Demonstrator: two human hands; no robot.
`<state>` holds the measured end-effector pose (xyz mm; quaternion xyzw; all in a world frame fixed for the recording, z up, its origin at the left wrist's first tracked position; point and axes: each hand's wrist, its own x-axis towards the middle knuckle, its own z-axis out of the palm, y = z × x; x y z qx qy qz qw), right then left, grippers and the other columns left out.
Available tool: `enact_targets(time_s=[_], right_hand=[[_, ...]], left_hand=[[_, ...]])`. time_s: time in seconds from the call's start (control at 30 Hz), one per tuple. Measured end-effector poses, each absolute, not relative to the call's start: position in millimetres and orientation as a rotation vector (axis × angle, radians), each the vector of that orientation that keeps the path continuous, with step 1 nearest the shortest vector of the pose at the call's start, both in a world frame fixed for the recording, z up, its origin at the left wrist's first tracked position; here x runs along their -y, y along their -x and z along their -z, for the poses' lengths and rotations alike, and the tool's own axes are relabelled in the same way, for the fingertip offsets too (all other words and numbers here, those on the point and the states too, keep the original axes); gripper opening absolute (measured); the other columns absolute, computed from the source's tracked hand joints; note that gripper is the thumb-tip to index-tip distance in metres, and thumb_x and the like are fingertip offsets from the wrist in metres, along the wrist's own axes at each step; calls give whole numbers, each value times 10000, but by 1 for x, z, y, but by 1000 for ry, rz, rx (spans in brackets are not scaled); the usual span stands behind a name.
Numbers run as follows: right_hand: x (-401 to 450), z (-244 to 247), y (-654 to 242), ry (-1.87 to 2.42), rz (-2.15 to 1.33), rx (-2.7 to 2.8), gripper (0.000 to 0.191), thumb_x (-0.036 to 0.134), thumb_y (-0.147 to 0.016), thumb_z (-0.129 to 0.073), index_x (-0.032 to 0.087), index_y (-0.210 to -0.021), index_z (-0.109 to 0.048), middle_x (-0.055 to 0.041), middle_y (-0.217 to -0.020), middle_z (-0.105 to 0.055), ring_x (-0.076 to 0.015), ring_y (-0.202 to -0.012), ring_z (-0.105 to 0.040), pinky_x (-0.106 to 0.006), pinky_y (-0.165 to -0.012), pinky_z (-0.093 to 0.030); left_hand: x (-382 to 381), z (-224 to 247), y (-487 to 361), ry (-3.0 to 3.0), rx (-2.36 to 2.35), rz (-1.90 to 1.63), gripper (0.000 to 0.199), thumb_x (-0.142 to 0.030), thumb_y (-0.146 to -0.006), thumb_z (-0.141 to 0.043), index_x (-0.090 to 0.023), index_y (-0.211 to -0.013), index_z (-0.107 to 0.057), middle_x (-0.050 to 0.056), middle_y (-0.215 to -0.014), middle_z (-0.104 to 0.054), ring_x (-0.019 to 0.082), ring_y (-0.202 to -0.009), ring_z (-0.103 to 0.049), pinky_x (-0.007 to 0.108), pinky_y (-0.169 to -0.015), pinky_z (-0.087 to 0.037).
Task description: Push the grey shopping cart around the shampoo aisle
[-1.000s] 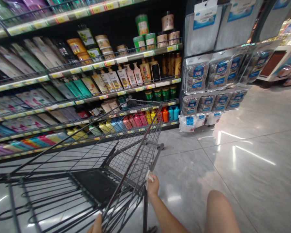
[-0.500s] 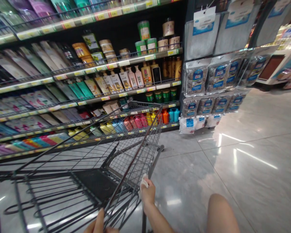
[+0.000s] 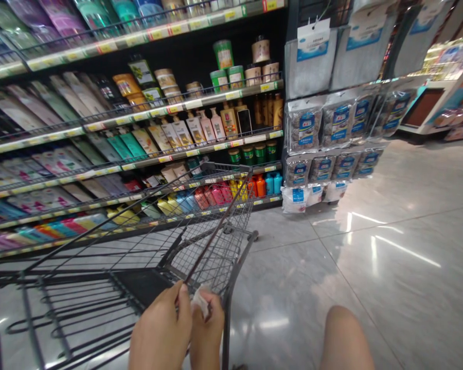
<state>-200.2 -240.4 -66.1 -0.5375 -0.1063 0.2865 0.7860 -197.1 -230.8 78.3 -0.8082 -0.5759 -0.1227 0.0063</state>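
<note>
A grey wire shopping cart (image 3: 218,226) stands before me, its long side rail running up and away to the right. My left hand (image 3: 160,329) is closed around the near part of that rail. Just right of it, my right hand (image 3: 211,326) pinches a crumpled white wipe (image 3: 201,300) by the outside of the cart's side. Whether the wipe touches the wires is hard to see. Inside the cart, a black flat panel (image 3: 139,288) is partly hidden behind my left hand.
Shelves of bottles and jars (image 3: 177,131) rise behind the cart. Bagged steel-wool scrubbers (image 3: 303,126) hang at the shelf end. Grey glossy floor (image 3: 355,246) stretches to the right, with my bent knee (image 3: 345,334) at the bottom. A display stand (image 3: 428,110) is farther back.
My left hand has moved up and forward along the rail. My right hand, with the wipe, has come down and left, close beside it. The view has shifted slightly.
</note>
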Motion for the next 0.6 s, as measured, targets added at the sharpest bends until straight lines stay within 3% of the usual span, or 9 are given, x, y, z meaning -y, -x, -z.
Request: enact_targets(time_s=[0.17, 0.3, 0.6], right_hand=[[248, 36, 204, 998, -733, 238, 140, 305, -825, -549, 220, -923, -603, -35, -909, -652, -181, -845, -628, -291, -764, -507], [248, 48, 193, 1092, -663, 317, 132, 285, -837, -523, 229, -926, -602, -34, -949, -625, -180, -900, -608, -296, -827, -480], [238, 97, 168, 1303, -597, 337, 105, 258, -821, -515, 201, -845, -599, -9, -796, -634, -179, -771, -597, -284, -739, -464]], left_hand=[[224, -67, 205, 2535, 1800, 566, 402, -374, -828, -358, -185, -854, -712, 87, -840, -749, 218, -760, -706, 274, -638, -521], [223, -53, 213, 2519, 1687, 658, 432, -399, -823, -363, -168, -922, -714, 78, -866, -749, 216, -754, -708, 281, -659, -539], [234, -49, 212, 2366, 1455, 568, 335, -303, -856, -406, -173, -1007, -675, 54, -854, -732, 195, -658, -686, 273, -524, -491]])
